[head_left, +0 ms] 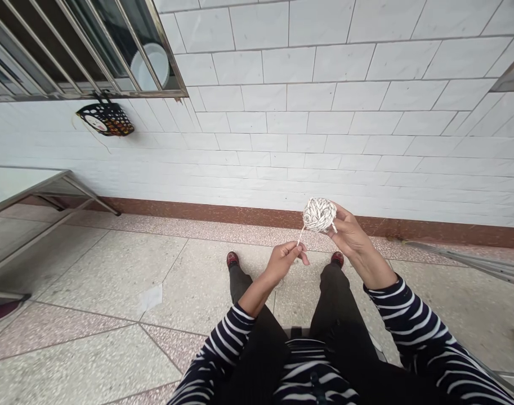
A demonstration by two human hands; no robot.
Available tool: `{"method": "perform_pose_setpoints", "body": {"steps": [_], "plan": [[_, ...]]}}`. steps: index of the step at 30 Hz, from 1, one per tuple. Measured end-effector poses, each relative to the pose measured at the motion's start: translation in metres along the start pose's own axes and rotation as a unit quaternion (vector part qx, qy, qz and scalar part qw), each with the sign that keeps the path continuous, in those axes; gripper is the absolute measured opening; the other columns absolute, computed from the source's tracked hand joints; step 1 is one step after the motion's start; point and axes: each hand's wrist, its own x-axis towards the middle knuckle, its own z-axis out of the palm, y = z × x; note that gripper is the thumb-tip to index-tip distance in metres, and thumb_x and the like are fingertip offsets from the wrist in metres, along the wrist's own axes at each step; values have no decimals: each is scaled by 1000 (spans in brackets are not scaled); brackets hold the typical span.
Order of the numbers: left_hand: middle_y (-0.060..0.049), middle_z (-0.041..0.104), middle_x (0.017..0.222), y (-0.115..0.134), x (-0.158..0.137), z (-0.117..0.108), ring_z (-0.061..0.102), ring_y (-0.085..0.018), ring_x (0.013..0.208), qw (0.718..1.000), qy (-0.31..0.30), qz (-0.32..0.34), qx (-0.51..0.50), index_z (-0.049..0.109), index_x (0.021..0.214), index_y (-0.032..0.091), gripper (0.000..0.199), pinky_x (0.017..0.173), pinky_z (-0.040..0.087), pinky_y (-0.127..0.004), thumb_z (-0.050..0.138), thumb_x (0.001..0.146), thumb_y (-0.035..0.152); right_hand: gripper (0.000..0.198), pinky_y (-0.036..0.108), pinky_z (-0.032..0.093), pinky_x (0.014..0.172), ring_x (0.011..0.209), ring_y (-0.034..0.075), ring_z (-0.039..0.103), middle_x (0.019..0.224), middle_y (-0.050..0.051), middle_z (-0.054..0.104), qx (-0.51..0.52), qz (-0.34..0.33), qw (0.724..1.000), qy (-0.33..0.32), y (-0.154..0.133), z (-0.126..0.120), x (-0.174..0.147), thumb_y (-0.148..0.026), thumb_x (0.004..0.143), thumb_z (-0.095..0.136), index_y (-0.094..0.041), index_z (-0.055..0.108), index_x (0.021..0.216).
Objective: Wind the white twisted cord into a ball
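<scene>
Ball of cord [319, 214] sits in R hand [354, 239], fingers clamped on its rt side, w/ L hand [284, 259] below-left, fingertips pinched on strand [301, 235] slanting up to ball's lower L edge.

The left arm [223, 343] and right arm [425, 332] reach forward, angled inward, so the hands come near each other without touching. The left hand [283, 260] pinches, thumb against index finger, the other fingers loosely curled; its wrist [270, 277] looks nearly straight. The right hand [354, 237] sits farther forward, its grip wider, some fingertips hidden. Below, the legs [333, 304] are spread, feet [232, 259] apart.
</scene>
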Motion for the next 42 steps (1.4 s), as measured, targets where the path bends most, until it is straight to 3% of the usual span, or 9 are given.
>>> {"method": "perform_pose_setpoints", "body": {"steps": [8,13,19,23,27,32,34,37,42], "plan": [[-1,74,73,-26,-41,-5,68,-17,72,984,-79,-73,138,67,97,20,24,80,51,-28,55,96,41,72,49,61,101,120,32,71,135,13,74,-198,-153,965,74,18,-26,43,-36,64,79,-19,70,134],[0,74,77,4,-48,-10,68,-17,73,954,-92,-45,283,70,103,20,25,77,46,-26,47,96,27,70,59,48,119,131,40,64,137,16,72,-335,-147,929,52,62,-34,45,-23,53,79,-17,77,123],[1,61,66,34,-34,-23,52,-14,64,921,-76,-3,381,62,73,20,21,67,32,-28,51,91,24,63,56,52,116,134,40,64,134,12,74,-438,-131,889,-22,94,-41,24,-13,53,75,-24,82,114],[2,59,60,24,-34,-19,52,-13,59,934,-126,-33,334,54,66,20,27,63,33,-27,53,91,28,61,59,48,122,141,41,58,141,14,69,-461,-171,870,29,77,-46,28,-17,61,74,-23,79,121],[1,72,67,-15,-35,-24,67,-17,66,967,-148,-119,172,67,94,20,20,74,50,-27,49,93,30,61,56,45,126,143,39,55,145,14,64,-443,-242,860,78,42,-38,29,-24,67,74,-23,73,129],[-11,84,116,-59,-22,-47,75,-27,115,964,3,-112,241,76,103,18,25,113,52,-40,58,85,21,62,42,59,104,130,31,65,137,10,67,-272,-286,919,-2,14,-4,5,-19,66,75,-25,72,127],[-12,79,135,-56,-11,-49,71,-28,129,964,62,-79,247,77,117,18,35,122,47,-42,64,85,20,63,39,60,100,128,30,66,137,9,67,-246,-258,933,-44,12,12,-5,-18,66,77,-25,72,129],[-12,77,140,-32,6,-35,69,-30,132,976,74,-3,207,75,129,18,43,122,48,-43,73,88,32,64,42,57,107,127,30,67,136,8,69,-235,-227,942,-80,12,34,-13,-17,65,75,-25,72,128],[-9,82,95,-1,5,5,73,-24,91,994,0,27,102,76,97,14,38,91,56,-34,65,98,51,64,46,55,111,130,30,65,138,8,67,-281,-289,910,-96,1,48,-3,-15,64,70,-26,72,127]]}}
